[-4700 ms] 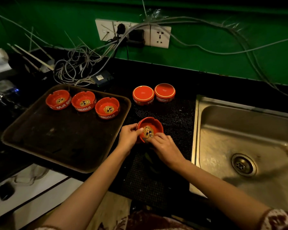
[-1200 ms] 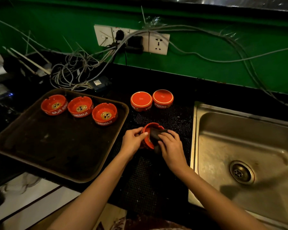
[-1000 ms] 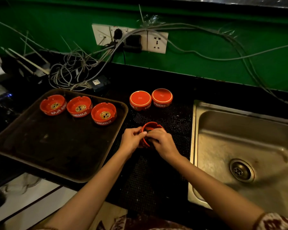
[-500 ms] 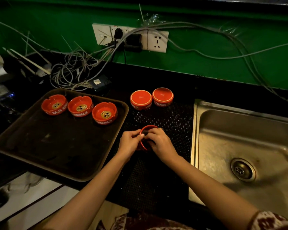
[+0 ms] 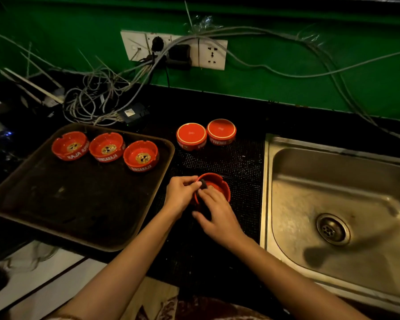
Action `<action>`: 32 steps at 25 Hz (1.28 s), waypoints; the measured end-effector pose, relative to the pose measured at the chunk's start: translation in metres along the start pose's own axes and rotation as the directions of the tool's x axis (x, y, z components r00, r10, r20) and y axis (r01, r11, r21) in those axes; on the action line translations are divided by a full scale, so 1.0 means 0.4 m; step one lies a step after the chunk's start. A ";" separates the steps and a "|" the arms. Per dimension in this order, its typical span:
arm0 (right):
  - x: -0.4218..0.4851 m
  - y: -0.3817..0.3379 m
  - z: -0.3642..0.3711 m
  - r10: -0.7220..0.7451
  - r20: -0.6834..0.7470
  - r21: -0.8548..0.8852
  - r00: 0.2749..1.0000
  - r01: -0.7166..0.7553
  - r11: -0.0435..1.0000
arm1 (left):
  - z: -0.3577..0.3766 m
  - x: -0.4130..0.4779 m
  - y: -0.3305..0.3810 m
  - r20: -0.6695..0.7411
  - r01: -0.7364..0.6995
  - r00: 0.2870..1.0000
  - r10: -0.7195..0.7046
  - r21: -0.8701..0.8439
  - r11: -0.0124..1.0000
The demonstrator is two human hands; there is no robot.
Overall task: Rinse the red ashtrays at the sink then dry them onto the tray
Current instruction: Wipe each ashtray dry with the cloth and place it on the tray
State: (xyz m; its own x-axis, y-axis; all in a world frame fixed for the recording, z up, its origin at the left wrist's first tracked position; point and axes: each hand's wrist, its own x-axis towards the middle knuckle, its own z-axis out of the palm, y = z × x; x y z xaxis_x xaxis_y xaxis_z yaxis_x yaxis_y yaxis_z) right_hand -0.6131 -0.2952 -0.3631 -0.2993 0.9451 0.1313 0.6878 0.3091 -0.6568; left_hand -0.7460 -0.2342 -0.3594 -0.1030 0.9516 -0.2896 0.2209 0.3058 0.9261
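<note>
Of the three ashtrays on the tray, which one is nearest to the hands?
The rightmost ashtray, beside the right rim of the tray; the middle ashtray and left ashtray stand farther left in the row.

Looked like a bar or cafe kitchen: steel sink (image 5: pixel 337 204), black counter (image 5: pixel 252 112), branded ashtrays (image 5: pixel 106 147) on serving tray (image 5: pixel 79 204), green wall (image 5: pixel 286 54).

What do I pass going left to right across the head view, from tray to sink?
Tray with first upright ashtray, second upright ashtray, third upright ashtray → left upturned ashtray → right upturned ashtray → sink. The held ashtray, left hand and right hand overlap the upturned pair, so omitted.
</note>
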 end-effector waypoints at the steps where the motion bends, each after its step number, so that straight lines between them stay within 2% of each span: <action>1: -0.016 0.026 -0.008 -0.088 0.023 -0.145 0.996 0.091 0.985 | -0.002 0.004 0.001 0.003 0.016 1.000 -0.016 -0.002 1.000; 3: -0.032 0.076 -0.018 -0.214 0.030 -0.369 0.976 0.210 0.905 | -0.003 0.010 0.008 0.027 0.036 0.999 -0.035 -0.029 0.999; 5: -0.036 0.088 -0.023 -0.227 -0.011 -0.402 0.974 0.203 0.893 | 0.001 0.003 0.019 0.032 0.062 0.998 -0.059 -0.080 0.995; 7: -0.024 0.062 -0.018 -0.145 -0.064 -0.292 0.987 0.121 0.949 | 0.006 -0.008 0.025 0.061 0.113 0.993 -0.105 -0.164 0.980; 9: -0.004 0.033 -0.008 0.026 -0.132 -0.056 0.991 -0.034 0.998 | 0.016 -0.033 0.020 0.134 0.172 0.980 -0.146 -0.209 0.963; 11: 0.013 0.008 -0.003 0.156 -0.150 0.124 0.976 -0.138 0.983 | 0.019 -0.045 0.009 0.139 0.200 0.975 -0.173 -0.212 0.957; 12: 0.012 0.005 0.000 0.128 -0.142 0.098 0.982 -0.115 0.989 | 0.018 -0.042 0.009 0.128 0.195 0.976 -0.174 -0.180 0.964; 14: -0.003 0.033 0.001 -0.073 -0.111 -0.163 0.991 0.054 0.985 | 0.014 -0.031 0.015 0.129 0.183 0.977 -0.169 -0.109 0.977; 16: -0.021 0.082 -0.013 -0.253 -0.068 -0.395 0.965 0.207 0.895 | 0.011 -0.021 0.033 0.150 0.180 0.975 -0.166 -0.086 0.980; 17: -0.025 0.099 -0.022 -0.287 -0.060 -0.423 0.956 0.236 0.875 | 0.011 -0.018 0.041 0.157 0.185 0.973 -0.168 -0.097 0.978; 19: -0.018 0.104 -0.025 -0.245 -0.074 -0.351 0.967 0.205 0.914 | 0.007 -0.033 0.047 0.186 0.216 0.965 -0.187 -0.152 0.965; 22: 0.018 0.054 0.001 -0.009 -0.143 -0.074 0.990 -0.002 0.997 | 0.009 -0.063 0.020 0.245 0.275 0.947 -0.209 -0.276 0.921; 24: 0.035 0.026 0.013 0.137 -0.208 0.079 0.968 -0.123 0.989 | 0.015 -0.070 0.011 0.214 0.247 0.957 -0.194 -0.258 0.934; 25: 0.033 0.028 0.012 0.129 -0.201 0.075 0.971 -0.116 0.990 | 0.015 -0.065 0.011 0.182 0.212 0.968 -0.173 -0.223 0.952; 27: 0.019 0.059 -0.005 -0.025 -0.102 -0.092 0.994 0.016 0.996 | 0.010 -0.045 0.023 0.145 0.178 0.977 -0.155 -0.160 0.971; 29: 0.009 0.093 -0.025 -0.183 -0.007 -0.302 0.983 0.172 0.938 | -0.003 -0.020 0.039 0.156 0.185 0.974 -0.165 -0.120 0.975; 30: 0.011 0.104 -0.031 -0.212 0.005 -0.350 0.977 0.201 0.915 | -0.006 -0.010 0.041 0.173 0.183 0.971 -0.164 -0.103 0.978; 32: 0.022 0.097 -0.026 -0.195 -0.029 -0.340 0.980 0.174 0.924 | -0.005 -0.008 0.037 0.193 0.193 0.967 -0.167 -0.123 0.974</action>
State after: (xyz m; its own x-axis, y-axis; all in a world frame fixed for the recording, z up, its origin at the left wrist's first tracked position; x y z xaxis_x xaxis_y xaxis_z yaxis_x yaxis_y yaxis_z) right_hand -0.5820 -0.2739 -0.3796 -0.4087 0.8692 0.2783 0.8085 0.4862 -0.3315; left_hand -0.7444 -0.2328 -0.3443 0.0512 0.8751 -0.4813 0.0763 0.4771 0.8755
